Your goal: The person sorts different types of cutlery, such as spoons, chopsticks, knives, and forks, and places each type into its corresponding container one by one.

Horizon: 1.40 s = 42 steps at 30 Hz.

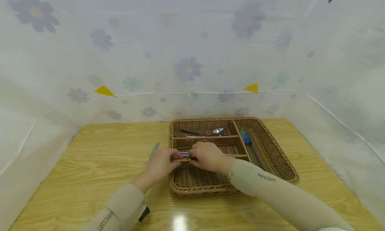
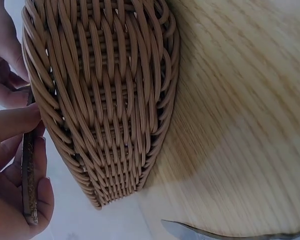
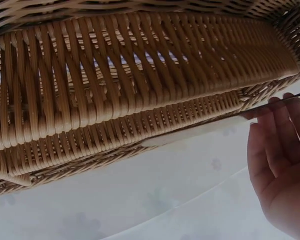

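Over the divider of a brown wicker basket (image 1: 207,191), both hands hold a shiny purple-tinted table knife (image 1: 184,154). My left hand (image 1: 160,162) pinches its flat handle (image 2: 29,175) between thumb and curled fingers, just past the basket's left wall. My right hand (image 1: 209,155) grips it further right, with fingers curled around it. In the right wrist view the pale blade (image 3: 200,131) reaches out beside the hand. Another silver knife blade (image 1: 154,150) lies on the table left of the basket, partly behind my left hand.
The back compartment holds a spoon (image 1: 218,131) and other cutlery. A blue fork (image 1: 247,138) and other iridescent pieces lie in the long right compartment. A dark object (image 1: 144,214) shows by the left sleeve. Floral curtains (image 1: 186,104) surround the wooden table (image 1: 114,150).
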Available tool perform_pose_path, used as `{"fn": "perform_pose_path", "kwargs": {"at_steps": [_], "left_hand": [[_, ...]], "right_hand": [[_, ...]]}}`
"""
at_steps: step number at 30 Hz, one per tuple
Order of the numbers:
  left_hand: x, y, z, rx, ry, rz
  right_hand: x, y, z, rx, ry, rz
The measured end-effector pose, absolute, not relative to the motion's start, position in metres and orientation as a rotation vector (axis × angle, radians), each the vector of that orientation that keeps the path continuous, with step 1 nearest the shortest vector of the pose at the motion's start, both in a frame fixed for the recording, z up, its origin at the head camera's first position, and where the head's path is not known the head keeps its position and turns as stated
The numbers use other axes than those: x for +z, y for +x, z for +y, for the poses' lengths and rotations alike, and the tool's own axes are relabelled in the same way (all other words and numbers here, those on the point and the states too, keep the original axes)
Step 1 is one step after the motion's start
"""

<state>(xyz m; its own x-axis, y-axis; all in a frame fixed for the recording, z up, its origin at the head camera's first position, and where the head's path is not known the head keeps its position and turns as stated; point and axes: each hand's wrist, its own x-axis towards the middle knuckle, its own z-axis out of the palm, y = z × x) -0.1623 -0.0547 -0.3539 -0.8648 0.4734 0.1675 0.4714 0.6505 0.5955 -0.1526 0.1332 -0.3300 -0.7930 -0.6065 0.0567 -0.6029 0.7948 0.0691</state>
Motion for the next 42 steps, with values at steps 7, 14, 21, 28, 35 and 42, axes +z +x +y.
{"fn": "perform_pose_path", "kwargs": {"at_steps": [7,14,21,28,35,42], "left_hand": [[-0.354,-0.161,-0.049,1.101,0.837,2.745],[-0.356,-0.158,-0.047,1.065,0.898,2.723],[-0.358,-0.157,-0.062,1.096,0.858,2.809],[-0.361,-0.16,-0.109,1.0,0.583,2.898],[-0.373,-0.158,-0.142,0.715,0.359,2.79],[-0.384,-0.157,-0.146,0.561,0.296,2.725]], "right_hand": [[-0.332,-0.148,0.134,-0.062,1.001,-2.891],[-0.329,-0.143,0.134,-0.053,1.005,-2.953],[-0.332,-0.142,0.14,-0.057,0.961,-3.072],[-0.335,-0.139,0.154,-0.016,0.972,-3.096],[-0.338,-0.137,0.159,-0.023,0.955,-3.226],[-0.345,-0.132,0.157,-0.247,0.95,-3.248]]}}
